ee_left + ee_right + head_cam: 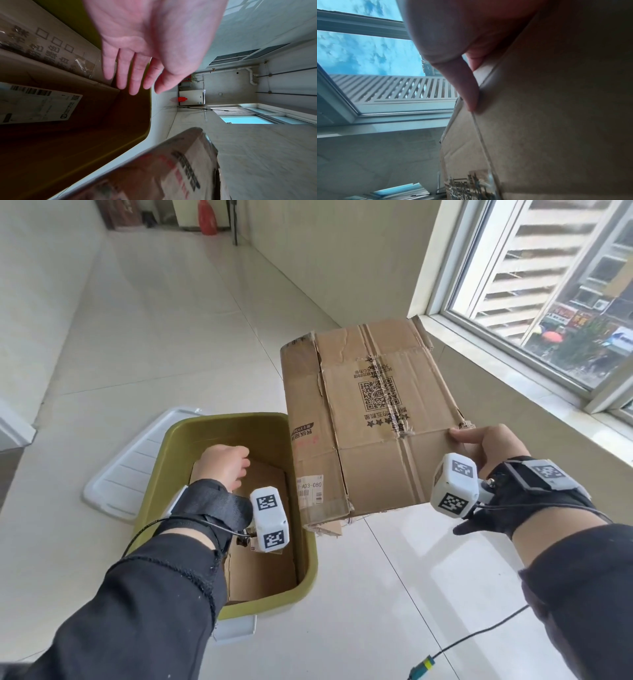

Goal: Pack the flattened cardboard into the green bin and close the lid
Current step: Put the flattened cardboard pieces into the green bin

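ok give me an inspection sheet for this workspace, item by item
surface: pale tiled floor.
job's things: flattened cardboard held in the air right of the green bin; more cardboard already inside; white lid off, behind the bin.
clutter: red container at far wall.
grippers: left hand open over the bin; right hand grips the held cardboard's edge.
cables: dark cable on the floor.
surroundings: window at right.

A red bottle (207,217) is standing at the far end of the tiled floor (154,320) — close to the wall. A window (565,285) is letting in daylight on the right, showing buildings outside. A black cable (472,635) is trailing across the floor, ending in a green-and-yellow connector (423,668).
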